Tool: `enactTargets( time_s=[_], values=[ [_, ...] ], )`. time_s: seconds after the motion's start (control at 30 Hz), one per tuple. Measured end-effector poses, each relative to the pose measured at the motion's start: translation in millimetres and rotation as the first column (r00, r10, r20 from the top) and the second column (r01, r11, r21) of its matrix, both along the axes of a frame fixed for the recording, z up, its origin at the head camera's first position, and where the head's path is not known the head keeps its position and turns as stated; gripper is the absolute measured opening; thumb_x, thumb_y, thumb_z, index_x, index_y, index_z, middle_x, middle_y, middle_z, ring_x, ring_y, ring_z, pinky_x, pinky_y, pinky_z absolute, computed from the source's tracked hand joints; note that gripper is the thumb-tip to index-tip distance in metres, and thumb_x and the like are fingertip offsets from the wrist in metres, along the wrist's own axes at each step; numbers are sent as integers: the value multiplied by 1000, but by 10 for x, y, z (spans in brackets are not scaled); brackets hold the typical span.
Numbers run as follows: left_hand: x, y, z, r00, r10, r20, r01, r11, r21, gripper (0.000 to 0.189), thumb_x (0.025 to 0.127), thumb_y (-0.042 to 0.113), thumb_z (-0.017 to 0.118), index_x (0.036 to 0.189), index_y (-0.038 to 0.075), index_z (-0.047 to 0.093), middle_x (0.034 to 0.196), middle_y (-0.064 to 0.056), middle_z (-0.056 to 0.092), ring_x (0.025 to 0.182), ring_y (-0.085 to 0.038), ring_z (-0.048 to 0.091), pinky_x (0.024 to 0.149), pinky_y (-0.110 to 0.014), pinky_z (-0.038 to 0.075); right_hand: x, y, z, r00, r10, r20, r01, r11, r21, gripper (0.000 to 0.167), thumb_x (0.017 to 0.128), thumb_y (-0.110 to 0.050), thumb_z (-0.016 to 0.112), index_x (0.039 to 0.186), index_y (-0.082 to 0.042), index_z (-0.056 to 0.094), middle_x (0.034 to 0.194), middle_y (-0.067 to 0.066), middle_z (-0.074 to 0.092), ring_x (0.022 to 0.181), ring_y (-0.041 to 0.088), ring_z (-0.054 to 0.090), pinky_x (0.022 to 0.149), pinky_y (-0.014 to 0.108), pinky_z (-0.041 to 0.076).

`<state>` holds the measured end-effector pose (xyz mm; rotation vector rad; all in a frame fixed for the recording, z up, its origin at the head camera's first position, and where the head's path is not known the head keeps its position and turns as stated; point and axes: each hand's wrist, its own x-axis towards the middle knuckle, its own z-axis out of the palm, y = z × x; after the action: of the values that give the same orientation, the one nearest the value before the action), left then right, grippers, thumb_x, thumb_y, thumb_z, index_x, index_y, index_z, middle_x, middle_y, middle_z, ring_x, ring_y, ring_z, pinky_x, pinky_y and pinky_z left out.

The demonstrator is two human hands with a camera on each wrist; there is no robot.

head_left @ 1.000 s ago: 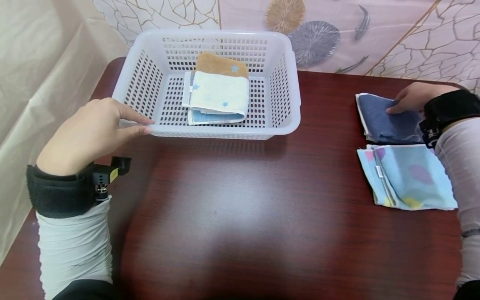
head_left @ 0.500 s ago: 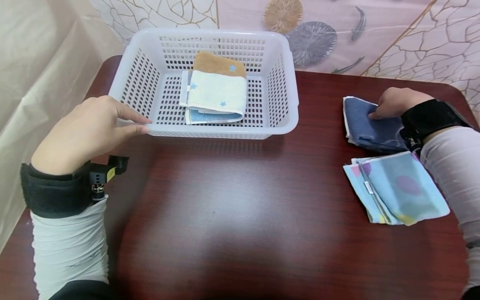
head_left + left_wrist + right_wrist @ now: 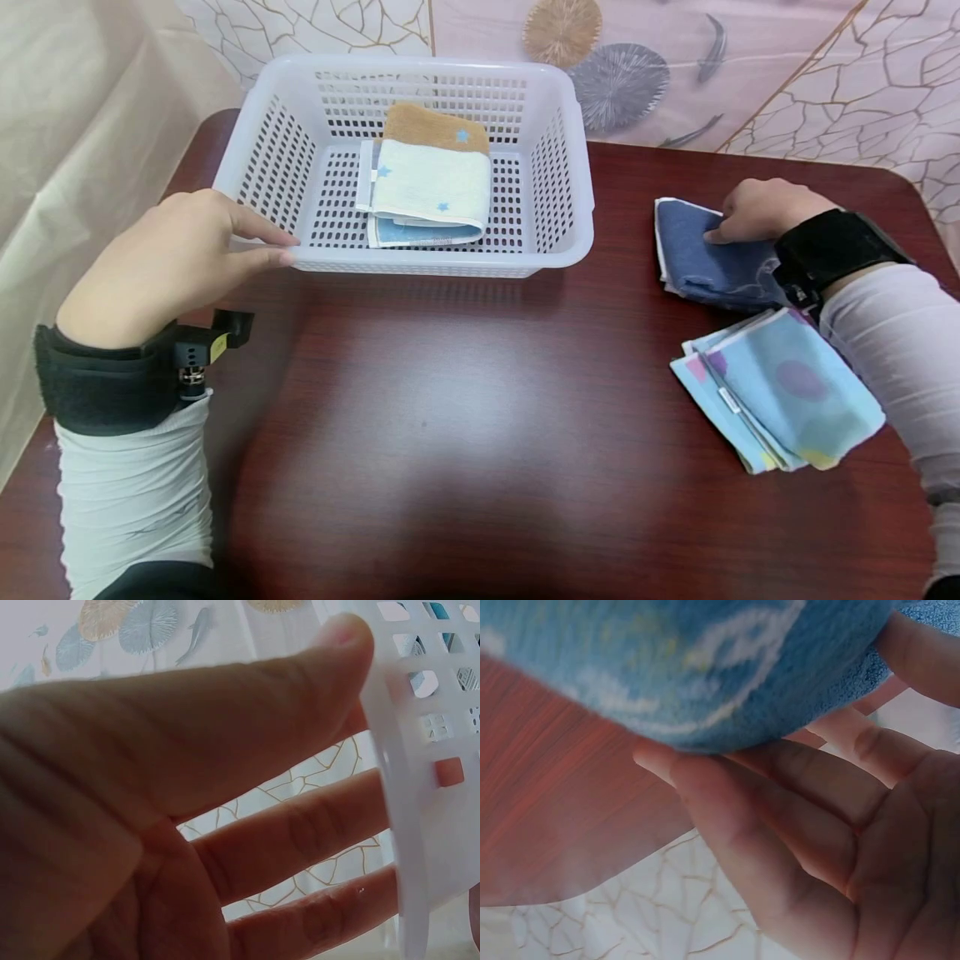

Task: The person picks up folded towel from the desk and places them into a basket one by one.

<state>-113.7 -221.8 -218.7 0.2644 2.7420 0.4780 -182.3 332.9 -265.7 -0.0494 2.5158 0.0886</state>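
Note:
My left hand [image 3: 168, 258] pinches the front left corner rim of a white perforated plastic basket [image 3: 420, 265]. In the left wrist view the thumb lies outside the basket wall [image 3: 439, 825], with fingers on its other side. Inside the basket lies a folded white, tan and light blue towel [image 3: 431, 187] with star prints. At the right, my right hand [image 3: 772, 212] grips a folded dark blue towel [image 3: 697, 258]. The right wrist view shows several fingers beneath this towel [image 3: 705, 675] and the thumb higher at its edge. Below the right wrist lies a folded light blue dotted towel [image 3: 787, 392].
Everything stands on a dark red-brown wooden table [image 3: 450, 433]. A patterned cloth [image 3: 840, 108] hangs along the table's back edge, and a cream curtain [image 3: 97, 108] at the left. The right forearm overlaps the dotted towel's right side.
My right hand has moved left with the dark blue towel. The dotted towel has slid left and toward me, turning a little. My left hand keeps its hold on the basket rim.

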Motion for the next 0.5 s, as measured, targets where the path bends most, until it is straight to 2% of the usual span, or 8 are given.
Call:
enactTargets(
  time_s=[0.2,0.5],
  values=[
    [2,-4,-1,1000,2,0,-2,1000,1,38,97,38,62,124,14,71,110,-20,64,41,-24,54,48,-38,44,13,-236,-13,1000,21,5,-21,1000,-17,46,92,-33,61,110,10,64,95,23,66,87,34,58,78,53,48],
    [-13,9,2,1000,12,-1,-12,1000,-4,39,97,39,62,125,12,70,113,-24,62,41,-24,55,46,-38,44,135,-502,-22,995,102,-22,-103,994,-44,48,92,-32,64,116,10,63,98,22,66,82,30,60,62,42,49]
  ],
)
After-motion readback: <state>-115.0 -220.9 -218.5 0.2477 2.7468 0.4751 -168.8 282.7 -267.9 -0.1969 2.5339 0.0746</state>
